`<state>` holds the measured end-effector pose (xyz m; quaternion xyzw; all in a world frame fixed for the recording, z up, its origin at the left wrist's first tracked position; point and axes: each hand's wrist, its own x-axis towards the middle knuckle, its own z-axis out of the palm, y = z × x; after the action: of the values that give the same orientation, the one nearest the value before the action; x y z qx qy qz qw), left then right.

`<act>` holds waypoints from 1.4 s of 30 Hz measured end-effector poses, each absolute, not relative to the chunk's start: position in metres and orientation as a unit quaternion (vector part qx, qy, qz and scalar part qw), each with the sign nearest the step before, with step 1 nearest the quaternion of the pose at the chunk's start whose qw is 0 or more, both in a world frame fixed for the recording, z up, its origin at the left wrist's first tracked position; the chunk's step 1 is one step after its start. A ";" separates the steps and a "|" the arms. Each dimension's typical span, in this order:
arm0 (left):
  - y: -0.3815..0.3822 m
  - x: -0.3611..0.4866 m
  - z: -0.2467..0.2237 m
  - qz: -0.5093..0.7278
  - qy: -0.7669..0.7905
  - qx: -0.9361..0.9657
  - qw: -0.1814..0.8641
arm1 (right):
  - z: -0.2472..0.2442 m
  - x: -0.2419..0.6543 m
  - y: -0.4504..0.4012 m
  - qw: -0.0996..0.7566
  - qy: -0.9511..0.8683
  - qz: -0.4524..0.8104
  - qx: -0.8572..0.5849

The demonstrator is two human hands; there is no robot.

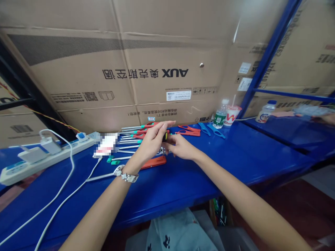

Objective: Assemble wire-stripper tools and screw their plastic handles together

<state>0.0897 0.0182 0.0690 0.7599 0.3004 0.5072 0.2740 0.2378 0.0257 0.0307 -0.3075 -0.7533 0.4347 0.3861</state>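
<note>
My left hand point(153, 141) and my right hand point(181, 146) meet over the blue tabletop. A black-and-yellow tool handle point(165, 136) shows between them, against the fingers of my left hand, whose forefinger is stretched out. My right hand's fingers are curled close to it; what they pinch is hidden. Under the hands lies a red lighter shell point(155, 162), with small white and metal parts point(161, 151) beside it. To the left are several metal lighter tubes point(127, 142) with green and red ends. More red handle shells point(190, 131) lie to the right.
Blue shells point(216, 130), a water bottle point(220, 115) and a paper cup with straw point(231, 115) stand right. A power strip point(65, 151) with chargers and white cables point(65, 184) runs along the left. Cardboard point(146, 52) walls the back. A person's hand point(327, 119) appears far right.
</note>
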 end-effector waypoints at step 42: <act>0.023 0.090 0.060 0.580 0.351 0.690 0.252 | 0.019 0.221 0.041 0.458 -0.734 0.311 -0.393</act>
<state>0.0897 0.0229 0.0597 0.6904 0.3511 0.5800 0.2522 0.2213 0.0409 0.0193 -0.3934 -0.7336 0.3114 0.4584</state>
